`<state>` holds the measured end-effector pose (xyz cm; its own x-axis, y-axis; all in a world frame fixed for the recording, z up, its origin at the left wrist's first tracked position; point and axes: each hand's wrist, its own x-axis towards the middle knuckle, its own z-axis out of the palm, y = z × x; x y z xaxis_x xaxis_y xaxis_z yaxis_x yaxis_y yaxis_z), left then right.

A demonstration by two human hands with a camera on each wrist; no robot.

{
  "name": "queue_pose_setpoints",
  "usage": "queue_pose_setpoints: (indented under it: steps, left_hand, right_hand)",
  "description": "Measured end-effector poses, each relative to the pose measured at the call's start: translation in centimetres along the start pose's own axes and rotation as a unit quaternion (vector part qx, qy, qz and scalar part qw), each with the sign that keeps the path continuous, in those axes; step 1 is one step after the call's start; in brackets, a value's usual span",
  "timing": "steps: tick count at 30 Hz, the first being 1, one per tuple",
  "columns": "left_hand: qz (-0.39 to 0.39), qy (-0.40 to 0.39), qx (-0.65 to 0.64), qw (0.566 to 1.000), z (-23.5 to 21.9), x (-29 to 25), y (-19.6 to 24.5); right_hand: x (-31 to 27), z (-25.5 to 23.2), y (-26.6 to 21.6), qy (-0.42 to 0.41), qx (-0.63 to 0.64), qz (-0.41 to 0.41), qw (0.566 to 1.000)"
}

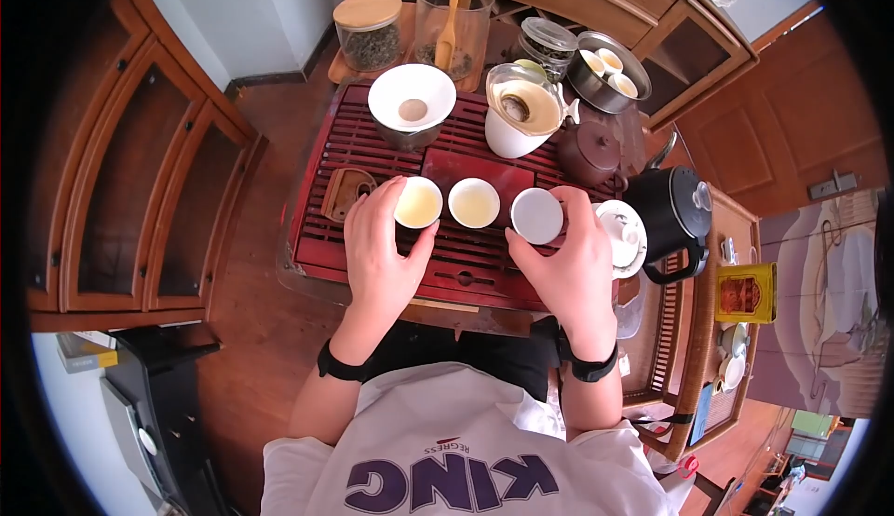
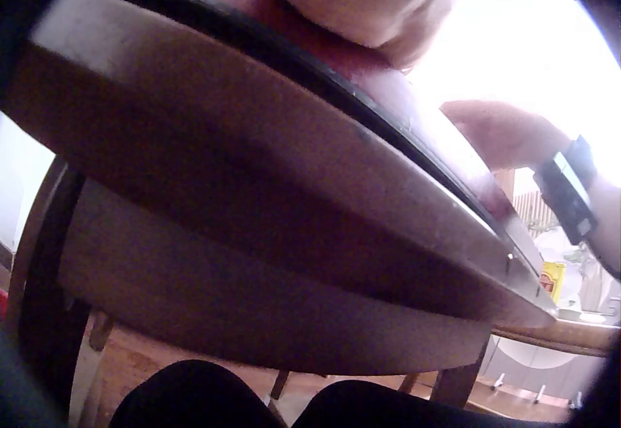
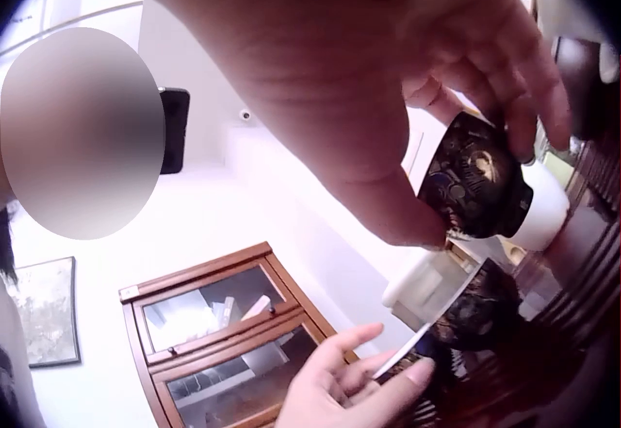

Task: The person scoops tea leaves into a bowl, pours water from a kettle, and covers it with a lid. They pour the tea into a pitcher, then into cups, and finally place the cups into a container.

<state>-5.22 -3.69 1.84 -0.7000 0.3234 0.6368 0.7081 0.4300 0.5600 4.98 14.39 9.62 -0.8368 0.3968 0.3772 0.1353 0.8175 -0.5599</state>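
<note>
Three small cups stand in a row across the dark red slatted tray (image 1: 326, 157). My left hand (image 1: 380, 251) grips the left cup (image 1: 417, 203), which holds pale yellow liquid, between thumb and fingers. The middle cup (image 1: 474, 203) also holds yellow liquid; neither hand touches it. My right hand (image 1: 570, 269) pinches the right cup (image 1: 537, 216), whose inside looks plain white. In the right wrist view this cup (image 3: 475, 181) has a dark patterned outside and is tilted. The left wrist view shows my left hand (image 2: 369, 1) only in part and no cups.
Behind the cups stand a strainer bowl (image 1: 411, 97), a white pitcher with strainer (image 1: 520, 125) and a brown teapot (image 1: 590, 153). A white lidded bowl (image 1: 622, 239) sits close beside my right hand, with a black kettle (image 1: 663, 213) further right. A wooden piece (image 1: 346, 195) lies left.
</note>
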Motion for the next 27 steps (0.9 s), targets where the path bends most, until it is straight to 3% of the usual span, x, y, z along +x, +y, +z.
queue_pose_setpoints:
  steps: [5, 6, 8, 9, 13, 20, 22, 27]
  left_hand:
    - [-0.006, 0.003, -0.002, 1.0, 0.0, -0.1, 0.1]
    - [-0.002, -0.001, -0.005, 1.0, 0.1, -0.1, 0.1]
    - [-0.001, -0.006, 0.022, 1.0, 0.0, -0.1, 0.0]
    - [-0.003, -0.011, 0.022, 1.0, 0.0, -0.1, 0.1]
    - [-0.012, -0.018, 0.017, 1.0, 0.0, -0.1, 0.1]
    - [-0.042, -0.024, -0.001, 0.999, -0.1, -0.2, 0.3]
    - [-0.029, -0.025, 0.009, 0.999, -0.2, -0.3, 0.2]
    - [-0.02, -0.025, 0.013, 0.999, -0.2, -0.2, 0.1]
  right_hand:
    - [-1.2, -2.0, -3.0, -0.008, 0.143, 0.031, 0.989]
    - [-1.5, -2.2, -3.1, -0.009, 0.139, -0.011, 0.99]
    - [-2.2, -3.2, -4.6, -0.037, 0.188, -0.002, 0.981]
    - [-2.3, -3.6, -5.0, -0.034, 0.162, -0.043, 0.985]
    - [-3.1, -4.0, -5.8, -0.031, 0.188, -0.049, 0.98]
    - [-3.7, -5.8, -7.1, -0.012, 0.207, -0.14, 0.968]
    - [-3.6, -6.1, -6.9, 0.002, 0.201, -0.198, 0.959]
    - [-4.1, -6.3, -7.0, 0.003, 0.207, -0.164, 0.965]
